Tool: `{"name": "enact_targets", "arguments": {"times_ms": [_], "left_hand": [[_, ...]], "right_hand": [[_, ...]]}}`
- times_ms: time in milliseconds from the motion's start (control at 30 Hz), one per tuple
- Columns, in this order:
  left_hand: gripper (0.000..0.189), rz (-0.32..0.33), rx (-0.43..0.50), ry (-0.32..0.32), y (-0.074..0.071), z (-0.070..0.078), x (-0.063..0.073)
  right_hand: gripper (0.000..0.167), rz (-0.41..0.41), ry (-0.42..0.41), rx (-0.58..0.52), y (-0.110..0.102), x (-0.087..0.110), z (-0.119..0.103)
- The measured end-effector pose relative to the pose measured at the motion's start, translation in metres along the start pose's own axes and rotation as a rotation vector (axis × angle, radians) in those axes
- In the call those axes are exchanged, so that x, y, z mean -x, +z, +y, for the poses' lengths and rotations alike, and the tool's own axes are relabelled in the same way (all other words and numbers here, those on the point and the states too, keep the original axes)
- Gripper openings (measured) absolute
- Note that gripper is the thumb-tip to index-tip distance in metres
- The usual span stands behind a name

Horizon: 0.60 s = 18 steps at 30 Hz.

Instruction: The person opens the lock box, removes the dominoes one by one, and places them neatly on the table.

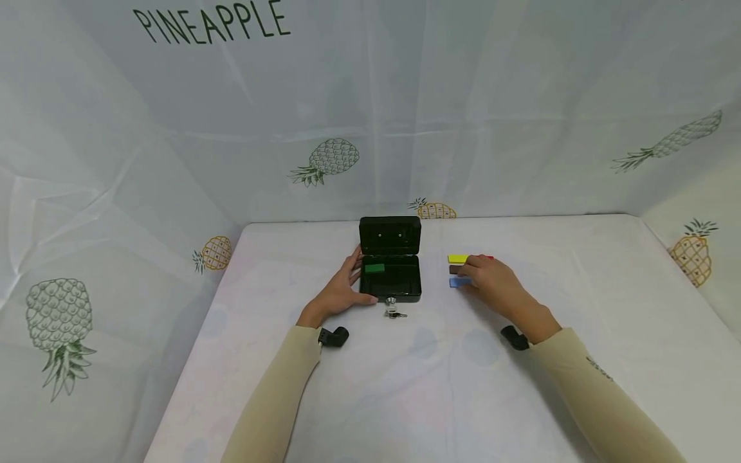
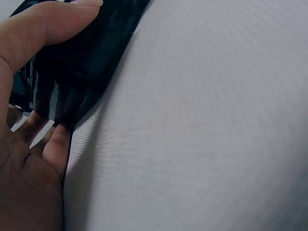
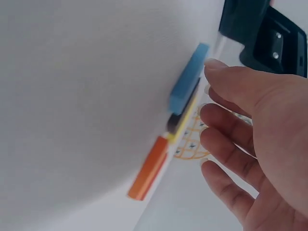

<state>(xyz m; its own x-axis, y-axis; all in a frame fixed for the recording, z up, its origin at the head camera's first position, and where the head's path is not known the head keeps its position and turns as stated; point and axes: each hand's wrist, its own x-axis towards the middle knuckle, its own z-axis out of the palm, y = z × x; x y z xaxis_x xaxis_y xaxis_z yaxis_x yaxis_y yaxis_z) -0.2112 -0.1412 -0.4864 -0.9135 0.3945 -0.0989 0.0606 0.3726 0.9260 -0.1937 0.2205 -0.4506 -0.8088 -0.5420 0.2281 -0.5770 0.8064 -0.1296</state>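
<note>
A small black metal cash box [image 1: 390, 243] stands on the table with its lid raised. Inside, at the upper left, lies a green block [image 1: 375, 268]. Keys [image 1: 396, 315] hang at the lock on the front. My left hand [image 1: 338, 292] grips the box's front left corner, thumb on the front and fingers along the left side. Over a group of flat blocks hovers my right hand [image 1: 492, 283], fingers loosely bent and holding nothing. Below it are a blue block [image 3: 189, 79], a dark block [image 1: 455, 270], a yellow block [image 1: 456, 258] and an orange block [image 3: 147, 168]. A bit of red [image 1: 490, 257] shows behind the hand.
A white cloth covers the table [image 1: 417, 386]. Behind and beside it hangs a pale curtain [image 1: 492, 96] printed with pineapples. Black wrist cameras [image 1: 334, 337] sit at both sleeves, close above the table.
</note>
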Motion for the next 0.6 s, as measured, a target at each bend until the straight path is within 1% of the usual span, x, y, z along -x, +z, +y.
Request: {"name": "enact_targets", "arguments": {"times_ms": [100,200,333,433,600], "left_hand": [[0.127,0.000,-0.003,0.004,0.000,0.000,0.000],[0.127,-0.002,-0.001,0.003,0.000,0.000,0.000],[0.128,-0.006,0.004,-0.001,-0.001,0.002,0.001],[0.128,-0.008,0.005,-0.002,-0.001,0.003,0.002],[0.129,-0.005,-0.008,0.006,-0.001,0.002,0.001]], "right_hand": [[0.026,0.019,-0.028,0.010,-0.002,-0.005,-0.006],[0.023,0.056,-0.069,0.024,-0.004,-0.010,-0.013],[0.023,0.090,-0.115,0.059,-0.005,-0.018,-0.023],[0.024,0.087,-0.137,0.089,-0.006,-0.025,-0.033],[0.025,0.053,-0.155,0.108,-0.008,-0.040,-0.051]]}}
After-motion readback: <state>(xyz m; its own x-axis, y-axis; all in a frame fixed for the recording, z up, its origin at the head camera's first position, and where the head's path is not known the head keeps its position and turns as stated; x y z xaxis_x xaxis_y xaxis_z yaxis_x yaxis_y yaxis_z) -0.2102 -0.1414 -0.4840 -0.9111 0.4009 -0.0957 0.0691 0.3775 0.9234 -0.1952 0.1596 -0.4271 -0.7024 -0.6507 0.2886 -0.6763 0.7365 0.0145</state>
